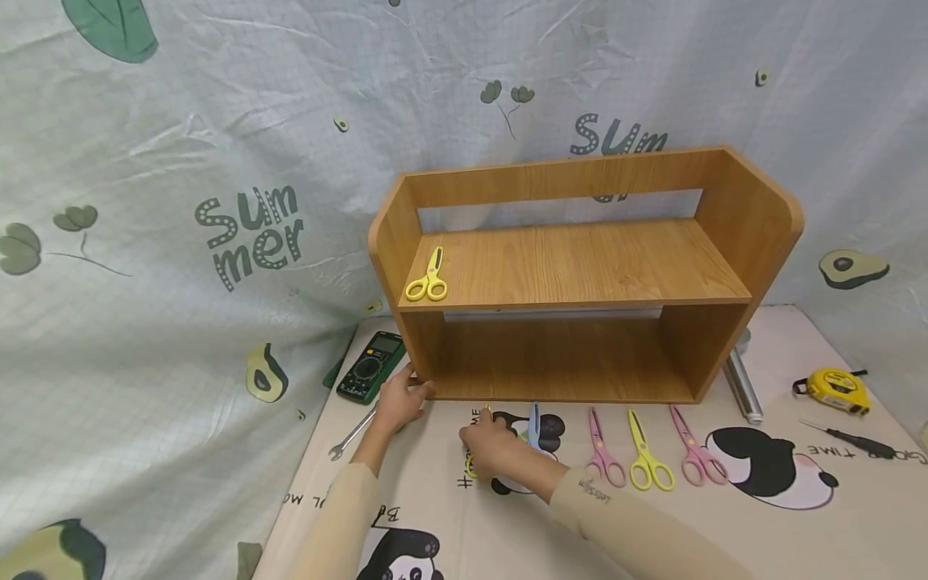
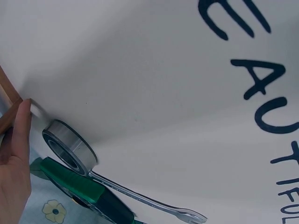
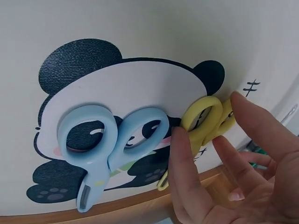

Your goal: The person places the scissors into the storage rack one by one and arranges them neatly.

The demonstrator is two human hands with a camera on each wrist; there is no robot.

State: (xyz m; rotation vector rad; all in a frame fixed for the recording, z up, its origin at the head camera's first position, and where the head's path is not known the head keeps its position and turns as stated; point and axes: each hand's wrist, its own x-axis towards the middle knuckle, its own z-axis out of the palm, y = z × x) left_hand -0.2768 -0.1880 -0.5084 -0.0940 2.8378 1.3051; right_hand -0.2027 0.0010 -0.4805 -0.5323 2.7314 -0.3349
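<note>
My right hand (image 1: 493,445) is at a pair of yellow scissors (image 3: 203,121) lying on the table, thumb and fingers around the handle loops. Beside them lie blue scissors (image 3: 98,144), handles toward me. At the lower front left corner of a wooden shelf (image 1: 551,354), my left hand (image 1: 403,401) touches the wood with fingers fairly straight. Close to that hand are a metal ring like a bearing (image 2: 70,147), a wrench (image 2: 145,196) and a green multimeter (image 1: 371,366). Another yellow pair of scissors (image 1: 429,278) lies on the upper board's left end.
Right of the blue scissors lie pink scissors (image 1: 598,451), yellow scissors (image 1: 644,459) and more pink scissors (image 1: 698,455). A metal tube (image 1: 741,387) is by the shelf's right side. Farther right are a yellow tape measure (image 1: 837,391) and a screwdriver (image 1: 859,441).
</note>
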